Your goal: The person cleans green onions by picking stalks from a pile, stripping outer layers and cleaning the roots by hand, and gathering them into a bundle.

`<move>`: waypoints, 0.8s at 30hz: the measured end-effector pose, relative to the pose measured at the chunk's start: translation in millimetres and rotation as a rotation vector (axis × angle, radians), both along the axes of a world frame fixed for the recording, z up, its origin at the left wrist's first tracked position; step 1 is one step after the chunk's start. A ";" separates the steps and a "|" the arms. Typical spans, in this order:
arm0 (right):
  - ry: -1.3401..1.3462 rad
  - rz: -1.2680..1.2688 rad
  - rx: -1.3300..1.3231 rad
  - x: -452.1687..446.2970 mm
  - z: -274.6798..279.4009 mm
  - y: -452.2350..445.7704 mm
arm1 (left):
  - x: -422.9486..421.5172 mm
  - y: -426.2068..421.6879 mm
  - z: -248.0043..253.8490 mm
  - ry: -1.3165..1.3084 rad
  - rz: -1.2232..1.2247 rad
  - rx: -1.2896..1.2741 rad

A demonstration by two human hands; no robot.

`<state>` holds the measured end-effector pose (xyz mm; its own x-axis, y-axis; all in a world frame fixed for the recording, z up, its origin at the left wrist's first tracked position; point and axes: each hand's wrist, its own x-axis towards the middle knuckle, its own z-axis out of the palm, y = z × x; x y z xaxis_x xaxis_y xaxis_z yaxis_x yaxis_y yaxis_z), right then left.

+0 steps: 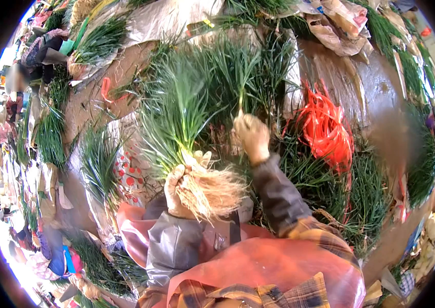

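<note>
My left hand (pixel 177 194) is closed around a thick bunch of long-leaved green seedlings (pixel 179 115). Their pale, stringy roots (pixel 212 192) hang out to the right below the fingers. To the right, my right hand (pixel 252 134) is closed with the fingers pinched at the base of a thin green seedling (pixel 241 95), whose leaves spread upward. Beyond both hands lies a broad heap of the same loose plants (pixel 274 66). Some of the heap is hidden behind the held bunch.
A tangle of red plastic ribbon (pixel 325 128) lies right of my right hand, over more green plants (pixel 366 190). Another bunch (pixel 99 164) rests at the left beside a red-dotted white bag (pixel 129 172). Plastic sheeting (pixel 171 18) covers ground at the back. A person (pixel 17 82) is at the far left.
</note>
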<state>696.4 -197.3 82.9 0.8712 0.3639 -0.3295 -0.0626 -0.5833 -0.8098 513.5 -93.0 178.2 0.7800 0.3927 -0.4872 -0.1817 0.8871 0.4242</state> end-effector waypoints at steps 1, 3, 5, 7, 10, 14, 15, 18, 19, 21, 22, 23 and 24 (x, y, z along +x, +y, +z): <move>-0.178 0.044 0.234 -31.1 4.5 -14.2 | 4.7 -2.0 5.6 0.027 -0.007 -0.062; -0.087 0.280 0.566 -71.1 36.3 -30.9 | 4.0 0.4 7.8 0.077 -0.065 -0.207; 0.036 0.323 0.668 -89.5 31.6 -40.9 | 5.4 2.6 11.2 0.120 -0.170 -0.214; -0.285 0.406 0.614 -85.0 40.7 -47.9 | 7.5 -3.9 29.1 0.094 -0.186 -0.178; -0.238 0.110 0.390 -69.7 49.5 -42.8 | 3.0 -9.3 30.2 0.100 -0.177 -0.158; -0.230 0.791 0.237 -50.1 31.3 -13.2 | -3.8 -8.5 18.3 0.177 -0.196 -0.041; -1.014 0.791 -0.032 -52.2 -3.8 -10.0 | -4.1 -10.7 16.8 0.164 -0.188 -0.029; 0.179 0.098 -0.039 -19.7 -8.9 -3.6 | -7.6 -3.1 15.4 0.060 -0.233 -0.121; 0.141 0.298 -0.339 -11.3 -11.7 -4.1 | -7.1 -2.6 13.2 0.053 -0.230 -0.131; -0.013 0.503 -0.368 -14.7 -15.3 -12.7 | -5.5 -4.4 6.7 0.083 -0.160 -0.183; -0.106 0.506 -0.128 -26.9 -2.7 -18.6 | -3.4 -6.2 12.9 0.106 -0.166 -0.195; -0.049 0.392 0.213 -33.6 3.6 -17.1 | -1.5 -7.7 19.6 0.129 -0.169 -0.209; 0.142 0.370 0.424 -39.3 14.1 -15.3 | -4.6 -2.4 6.2 0.158 -0.168 -0.193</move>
